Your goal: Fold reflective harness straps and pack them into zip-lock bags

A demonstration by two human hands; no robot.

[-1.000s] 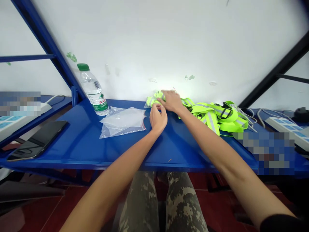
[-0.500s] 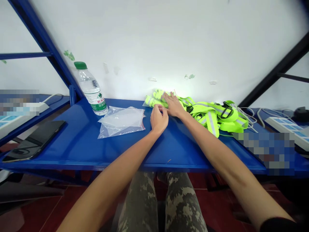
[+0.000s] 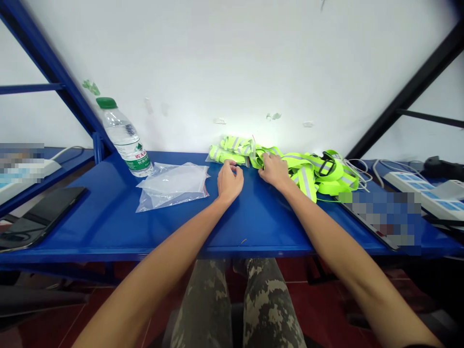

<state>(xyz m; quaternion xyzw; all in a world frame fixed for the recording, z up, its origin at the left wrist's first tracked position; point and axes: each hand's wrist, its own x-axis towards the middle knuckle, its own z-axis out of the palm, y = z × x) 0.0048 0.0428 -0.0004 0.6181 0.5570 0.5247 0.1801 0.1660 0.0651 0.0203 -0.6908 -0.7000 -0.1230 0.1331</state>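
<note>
Lying toward two o'clock on the surface, the straps look light and floppy, probably best gripped near the buckle; the right hand touches them, grip unclear, while the left hand curls loosely, seemingly empty.

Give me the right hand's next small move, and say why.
Probably draw one strap from the tangled yellow-green pile: the right hand is at the pile's left end, and the left hand, near the bagged straps, shows nothing in its grip.
</note>
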